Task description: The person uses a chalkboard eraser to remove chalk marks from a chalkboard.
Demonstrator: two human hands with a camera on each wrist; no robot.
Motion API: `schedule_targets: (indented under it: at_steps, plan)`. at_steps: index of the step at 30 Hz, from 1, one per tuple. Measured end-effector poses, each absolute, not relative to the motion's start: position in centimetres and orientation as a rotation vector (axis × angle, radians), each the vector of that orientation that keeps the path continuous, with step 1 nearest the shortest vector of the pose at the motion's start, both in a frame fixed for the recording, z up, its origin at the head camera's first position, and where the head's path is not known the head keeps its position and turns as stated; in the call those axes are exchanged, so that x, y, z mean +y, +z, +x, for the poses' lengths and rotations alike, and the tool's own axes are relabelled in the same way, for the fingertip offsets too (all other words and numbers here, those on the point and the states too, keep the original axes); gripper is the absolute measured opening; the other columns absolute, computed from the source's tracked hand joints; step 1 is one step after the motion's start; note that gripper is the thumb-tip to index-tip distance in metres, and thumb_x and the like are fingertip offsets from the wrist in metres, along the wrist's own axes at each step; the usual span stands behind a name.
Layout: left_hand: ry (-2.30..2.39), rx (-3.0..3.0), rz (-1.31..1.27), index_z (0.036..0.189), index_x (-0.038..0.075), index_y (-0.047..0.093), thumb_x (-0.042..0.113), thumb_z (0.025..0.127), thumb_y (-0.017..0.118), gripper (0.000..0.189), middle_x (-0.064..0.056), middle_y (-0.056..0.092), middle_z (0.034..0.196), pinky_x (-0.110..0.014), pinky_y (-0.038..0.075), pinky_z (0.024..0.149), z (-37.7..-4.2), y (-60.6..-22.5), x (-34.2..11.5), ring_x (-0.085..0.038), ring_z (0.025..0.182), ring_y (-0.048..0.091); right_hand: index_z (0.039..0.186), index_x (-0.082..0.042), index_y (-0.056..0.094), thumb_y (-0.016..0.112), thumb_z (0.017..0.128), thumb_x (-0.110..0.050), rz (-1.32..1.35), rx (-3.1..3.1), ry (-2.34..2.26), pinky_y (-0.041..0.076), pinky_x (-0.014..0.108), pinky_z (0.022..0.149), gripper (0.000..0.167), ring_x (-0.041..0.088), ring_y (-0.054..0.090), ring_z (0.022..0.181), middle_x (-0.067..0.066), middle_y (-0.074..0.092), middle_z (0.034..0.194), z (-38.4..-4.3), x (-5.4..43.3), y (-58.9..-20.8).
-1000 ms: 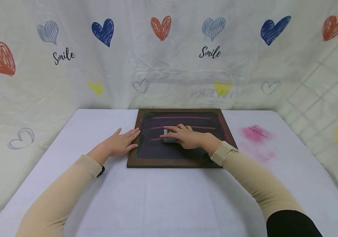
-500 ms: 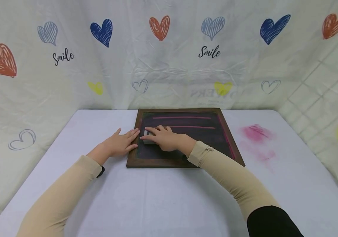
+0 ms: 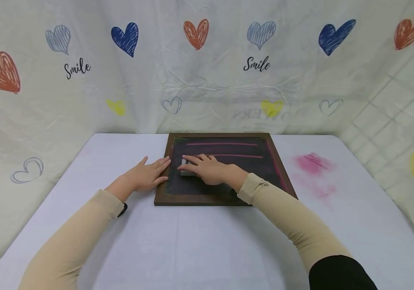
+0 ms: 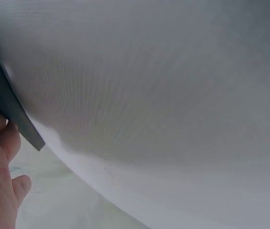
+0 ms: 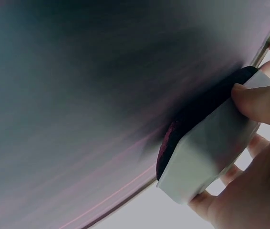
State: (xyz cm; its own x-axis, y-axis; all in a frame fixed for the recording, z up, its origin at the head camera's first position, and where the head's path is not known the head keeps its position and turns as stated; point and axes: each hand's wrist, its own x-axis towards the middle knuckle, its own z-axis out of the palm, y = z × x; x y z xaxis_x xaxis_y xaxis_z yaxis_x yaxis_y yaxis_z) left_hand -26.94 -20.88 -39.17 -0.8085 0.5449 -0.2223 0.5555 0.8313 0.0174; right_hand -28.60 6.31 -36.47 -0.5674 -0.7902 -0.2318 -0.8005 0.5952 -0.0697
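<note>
A framed chalkboard lies flat on the white table with pink chalk lines across its upper part. My right hand grips a block-shaped chalkboard eraser against the board's left half. In the right wrist view, the thumb and fingers hold the pale casing of the eraser from both sides; its dark felt, pink at one end, faces the board. My left hand rests with outstretched fingers on the left side of the brown wooden frame. In the left wrist view, its fingertips touch the frame's edge.
Pink smudges mark the white tablecloth to the board's right. Behind the table hangs a white curtain printed with hearts and words. A pink streak runs down the board's right side.
My right hand has slid the eraser left across the board, then slightly back right. The short pink line beneath the second line no longer shows. My left hand stays in place.
</note>
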Motion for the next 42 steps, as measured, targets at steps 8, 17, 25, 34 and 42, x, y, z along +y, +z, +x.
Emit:
schedule_targets:
  at_steps: [8, 17, 25, 34, 42]
  plan:
    - [-0.057, 2.788, 0.856, 0.164, 0.002, 0.017, 0.042, 0.111, 0.039, 0.07, -0.015, 0.015, 0.169, -0.066, 0.008, 0.119, -26.8, -38.9, -20.9, -0.03, 0.154, 0.023, 0.164, -0.027, 0.028, 0.05, 0.106, 0.001, -1.284, 2.604, -0.009, 0.037, 0.064, 0.108, 0.068, 0.041, 0.034, 0.144, 0.01, 0.011, 0.171, -28.7, 10.4, -36.1]
    - [-0.064, 2.787, 0.883, 0.163, 0.001, 0.017, 0.042, 0.112, 0.038, 0.069, -0.016, 0.016, 0.169, -0.066, 0.009, 0.119, -26.8, -38.9, -20.9, -0.03, 0.153, 0.023, 0.162, -0.024, 0.032, 0.053, 0.106, -0.001, -1.22, 2.701, -0.091, 0.042, 0.066, 0.101, 0.065, 0.044, 0.04, 0.138, 0.014, 0.015, 0.169, -28.2, 17.2, -36.7]
    - [-0.078, 2.793, 0.882, 0.163, 0.001, 0.017, 0.042, 0.112, 0.039, 0.069, -0.015, 0.016, 0.169, -0.066, 0.009, 0.119, -26.9, -38.9, -21.0, -0.03, 0.154, 0.023, 0.159, -0.021, 0.036, 0.058, 0.102, 0.001, -1.192, 2.816, -0.134, 0.046, 0.06, 0.09, 0.065, 0.045, 0.048, 0.125, 0.018, 0.022, 0.166, -27.3, 22.9, -37.2]
    - [-0.06, 2.787, 0.883, 0.163, 0.001, 0.018, 0.042, 0.111, 0.039, 0.07, -0.016, 0.016, 0.169, -0.066, 0.009, 0.119, -26.7, -39.0, -20.8, -0.029, 0.154, 0.022, 0.158, -0.018, 0.033, 0.058, 0.102, 0.001, -1.131, 2.857, -0.178, 0.043, 0.065, 0.093, 0.064, 0.047, 0.049, 0.122, 0.022, 0.024, 0.163, -26.2, 26.4, -37.1]
    - [-0.077, 2.786, 0.877, 0.164, 0.001, 0.017, 0.043, 0.112, 0.038, 0.07, -0.015, 0.015, 0.17, -0.066, 0.008, 0.119, -27.0, -39.1, -20.9, -0.029, 0.154, 0.022, 0.158, -0.018, 0.036, 0.056, 0.102, 0.003, -1.125, 2.858, -0.191, 0.041, 0.066, 0.091, 0.063, 0.047, 0.045, 0.123, 0.023, 0.024, 0.162, -26.8, 25.8, -37.1]
